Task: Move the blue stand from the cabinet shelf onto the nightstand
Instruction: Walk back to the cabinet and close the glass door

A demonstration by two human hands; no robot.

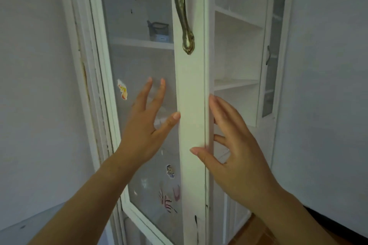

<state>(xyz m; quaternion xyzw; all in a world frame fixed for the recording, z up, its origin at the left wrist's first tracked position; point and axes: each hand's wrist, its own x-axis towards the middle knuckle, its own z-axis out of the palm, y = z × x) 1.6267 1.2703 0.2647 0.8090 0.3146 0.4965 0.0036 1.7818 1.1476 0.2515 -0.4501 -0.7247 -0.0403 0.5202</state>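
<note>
Judging from the scene, I rate the task as barely begun: the tall white cabinet [237, 49] stands with its glass-paned door [190, 85] partly swung out, edge toward me, and nothing has been lifted. No nightstand is in view. Remaining steps: clear the door, reach in, take the stand, carry it over, set it down.

My left hand [145, 131] is raised in front of the glass pane, fingers spread and holding nothing, thumb tip at the door's white stile. My right hand [237, 155] is at the door's free edge, fingers loosely splayed, thumb on the stile face; grip unconfirmed.

The small blue stand [159, 33] sits behind the glass near the front edge of an upper shelf [139, 42], well above both sets of fingertips, beside the curved brass door handle [183, 12].
</note>
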